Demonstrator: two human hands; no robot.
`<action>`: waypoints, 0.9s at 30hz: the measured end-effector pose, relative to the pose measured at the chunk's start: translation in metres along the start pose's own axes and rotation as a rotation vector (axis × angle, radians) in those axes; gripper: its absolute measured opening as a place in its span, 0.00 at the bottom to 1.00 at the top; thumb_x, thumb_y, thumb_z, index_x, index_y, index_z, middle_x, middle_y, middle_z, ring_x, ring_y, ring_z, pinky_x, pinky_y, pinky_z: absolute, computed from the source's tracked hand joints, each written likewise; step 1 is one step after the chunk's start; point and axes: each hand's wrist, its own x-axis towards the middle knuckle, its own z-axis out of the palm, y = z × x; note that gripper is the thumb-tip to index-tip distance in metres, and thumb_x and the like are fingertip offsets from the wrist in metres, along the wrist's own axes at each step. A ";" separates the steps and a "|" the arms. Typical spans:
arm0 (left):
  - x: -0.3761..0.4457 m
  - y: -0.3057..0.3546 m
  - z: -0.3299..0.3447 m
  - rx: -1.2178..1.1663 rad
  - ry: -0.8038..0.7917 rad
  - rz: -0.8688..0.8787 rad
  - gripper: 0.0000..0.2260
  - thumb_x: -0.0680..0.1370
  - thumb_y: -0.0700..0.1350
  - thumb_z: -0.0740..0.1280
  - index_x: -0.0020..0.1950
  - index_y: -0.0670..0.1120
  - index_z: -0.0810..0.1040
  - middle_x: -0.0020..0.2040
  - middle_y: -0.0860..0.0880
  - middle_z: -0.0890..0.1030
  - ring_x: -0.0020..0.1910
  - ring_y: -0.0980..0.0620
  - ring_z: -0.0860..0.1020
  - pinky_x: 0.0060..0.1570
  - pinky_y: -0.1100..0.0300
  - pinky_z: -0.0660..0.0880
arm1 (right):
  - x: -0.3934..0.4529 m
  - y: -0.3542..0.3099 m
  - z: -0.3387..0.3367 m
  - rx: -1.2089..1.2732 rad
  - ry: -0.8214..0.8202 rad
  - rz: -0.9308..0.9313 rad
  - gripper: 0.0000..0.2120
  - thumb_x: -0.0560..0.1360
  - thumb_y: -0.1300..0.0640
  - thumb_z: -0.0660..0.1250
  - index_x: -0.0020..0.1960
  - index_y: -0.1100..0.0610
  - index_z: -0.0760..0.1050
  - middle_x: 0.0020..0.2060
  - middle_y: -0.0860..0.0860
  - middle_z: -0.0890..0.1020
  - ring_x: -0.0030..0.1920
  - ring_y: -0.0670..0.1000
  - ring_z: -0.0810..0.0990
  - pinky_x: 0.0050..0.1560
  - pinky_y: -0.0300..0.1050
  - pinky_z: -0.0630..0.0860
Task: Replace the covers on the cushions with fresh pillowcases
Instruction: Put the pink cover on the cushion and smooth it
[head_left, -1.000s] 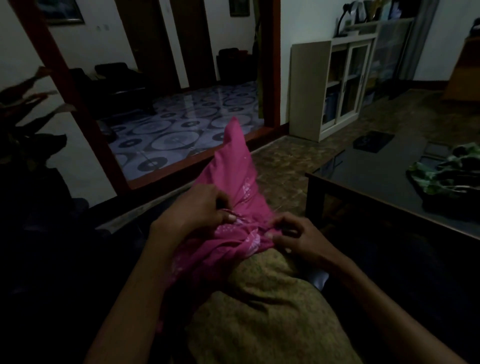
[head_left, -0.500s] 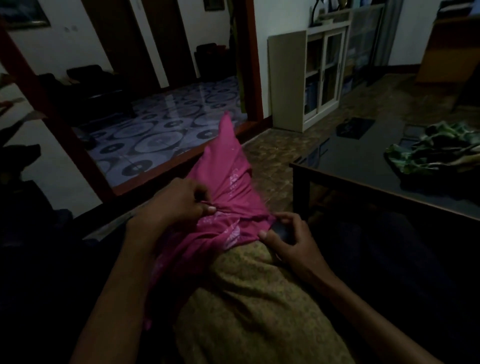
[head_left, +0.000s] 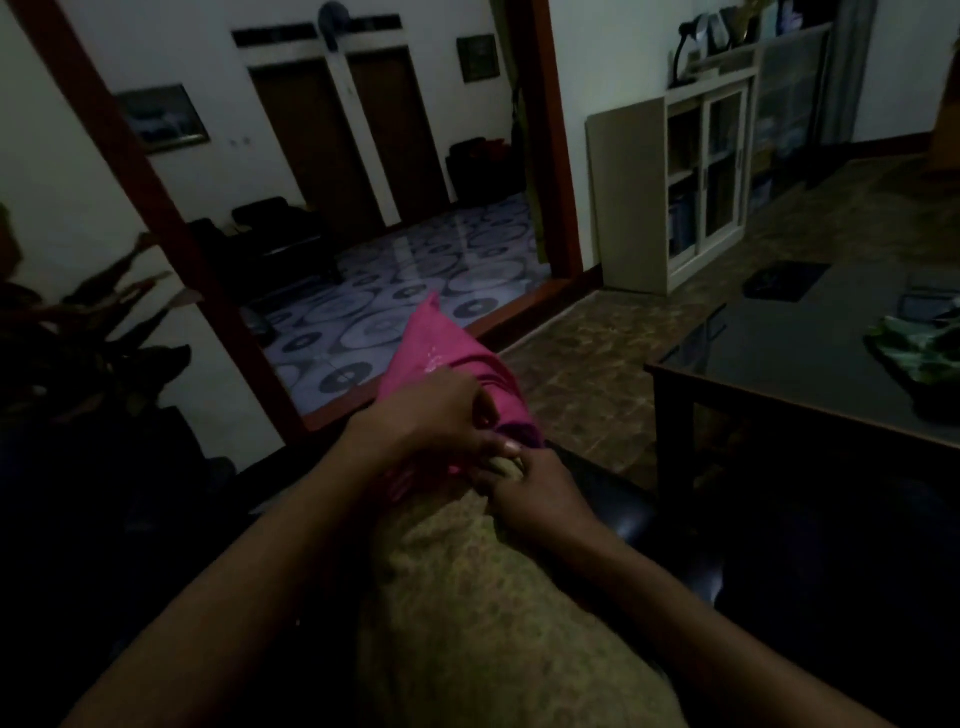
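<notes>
Reaching forward from the lower corners, both forearms meet at the cushion's far end, where I see the left hand (head_left: 431, 415) gripping the bunched pink pillowcase (head_left: 447, 358), fingers curled into the cloth, and the right hand (head_left: 535, 488) pinching its edge against the yellow-green cushion (head_left: 493, 613). Dim light hides the right fingertips. The cushion's long axis runs away from me, its near end cut off; the pillowcase peaks just beyond the left hand.
</notes>
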 end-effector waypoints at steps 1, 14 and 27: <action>0.001 -0.006 -0.008 -0.012 0.024 -0.011 0.21 0.74 0.64 0.70 0.57 0.50 0.84 0.50 0.55 0.85 0.43 0.59 0.80 0.43 0.64 0.76 | 0.006 -0.014 0.000 -0.009 0.007 -0.050 0.05 0.78 0.57 0.69 0.47 0.50 0.83 0.33 0.48 0.83 0.31 0.45 0.81 0.32 0.42 0.77; -0.003 -0.095 0.043 -0.029 -0.103 -0.091 0.09 0.76 0.51 0.73 0.40 0.48 0.79 0.35 0.54 0.80 0.31 0.63 0.73 0.37 0.63 0.68 | 0.014 -0.002 0.034 -0.439 -0.156 -0.237 0.18 0.70 0.33 0.73 0.50 0.44 0.84 0.39 0.42 0.85 0.39 0.37 0.80 0.44 0.41 0.78; -0.016 -0.084 0.066 -0.065 0.147 -0.168 0.06 0.78 0.43 0.68 0.46 0.44 0.72 0.44 0.49 0.75 0.43 0.50 0.75 0.41 0.58 0.69 | 0.035 0.094 0.056 -0.601 -0.030 0.032 0.40 0.62 0.30 0.62 0.74 0.33 0.60 0.69 0.55 0.74 0.72 0.61 0.68 0.68 0.64 0.70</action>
